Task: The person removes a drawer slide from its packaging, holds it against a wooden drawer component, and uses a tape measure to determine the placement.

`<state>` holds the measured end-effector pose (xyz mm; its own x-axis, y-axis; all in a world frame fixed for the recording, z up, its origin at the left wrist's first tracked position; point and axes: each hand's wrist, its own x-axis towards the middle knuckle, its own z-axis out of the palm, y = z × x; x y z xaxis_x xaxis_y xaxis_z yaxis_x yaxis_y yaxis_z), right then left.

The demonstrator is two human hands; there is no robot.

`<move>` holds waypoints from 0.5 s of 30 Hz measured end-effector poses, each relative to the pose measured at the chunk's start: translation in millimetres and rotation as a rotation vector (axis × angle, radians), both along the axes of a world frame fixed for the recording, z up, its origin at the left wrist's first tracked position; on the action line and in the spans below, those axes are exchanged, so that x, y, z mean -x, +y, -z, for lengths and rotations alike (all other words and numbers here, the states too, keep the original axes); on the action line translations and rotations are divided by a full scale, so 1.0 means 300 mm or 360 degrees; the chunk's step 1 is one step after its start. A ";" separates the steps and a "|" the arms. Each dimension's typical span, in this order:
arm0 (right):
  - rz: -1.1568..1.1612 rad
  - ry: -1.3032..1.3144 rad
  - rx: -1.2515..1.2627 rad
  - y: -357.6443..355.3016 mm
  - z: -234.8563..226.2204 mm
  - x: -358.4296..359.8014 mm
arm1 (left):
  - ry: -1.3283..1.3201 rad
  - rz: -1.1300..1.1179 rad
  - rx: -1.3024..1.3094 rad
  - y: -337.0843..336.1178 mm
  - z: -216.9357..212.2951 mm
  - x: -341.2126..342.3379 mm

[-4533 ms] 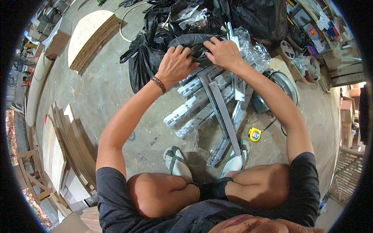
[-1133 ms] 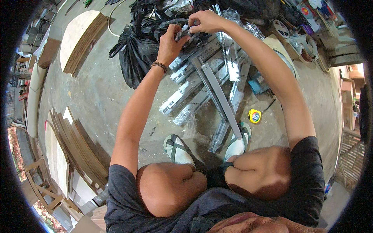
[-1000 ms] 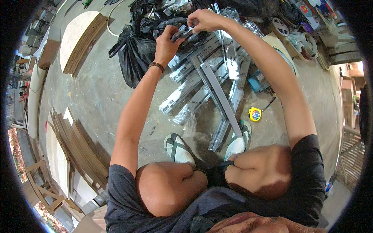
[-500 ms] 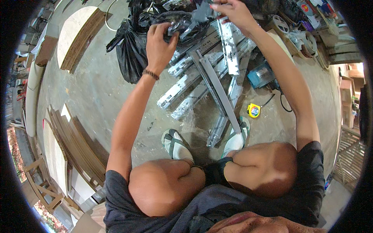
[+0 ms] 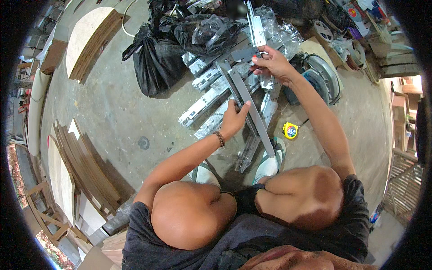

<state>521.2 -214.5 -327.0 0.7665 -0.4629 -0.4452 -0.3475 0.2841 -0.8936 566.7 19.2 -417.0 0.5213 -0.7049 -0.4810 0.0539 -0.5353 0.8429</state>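
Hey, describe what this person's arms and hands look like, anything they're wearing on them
Both forearms are bare, with no gloves. The left hand has a dark beaded bracelet around the wrist. The right hand wears nothing visible on the wrist, and no rings can be made out. Short dark grey T-shirt sleeves end above the elbows.

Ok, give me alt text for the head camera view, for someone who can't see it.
A squatting person holds a long grey metal rail, left hand at its middle, right hand at its far end. Plastic-wrapped rails, black bags, a circular saw and a yellow tape measure lie on the concrete floor.
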 end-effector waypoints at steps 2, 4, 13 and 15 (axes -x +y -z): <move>0.0012 -0.0029 -0.0078 0.002 0.005 0.001 | 0.0124 -0.0085 0.0072 -0.011 -0.002 0.021; 0.0017 -0.0024 -0.0127 0.006 -0.003 0.011 | 0.0226 -0.0181 0.0117 -0.014 -0.025 0.043; 0.0152 -0.0164 0.0062 0.025 -0.130 0.064 | -0.0116 -0.0165 0.0472 0.045 -0.176 -0.110; 0.0082 -0.0249 0.0173 0.026 -0.180 0.072 | -0.0121 -0.0001 0.0445 0.079 -0.211 -0.203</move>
<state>499.5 -206.6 -272.9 0.7964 -0.5422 -0.2678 -0.1893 0.1971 -0.9619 627.5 42.9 -353.6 0.5492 -0.8042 -0.2273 -0.0150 -0.2814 0.9595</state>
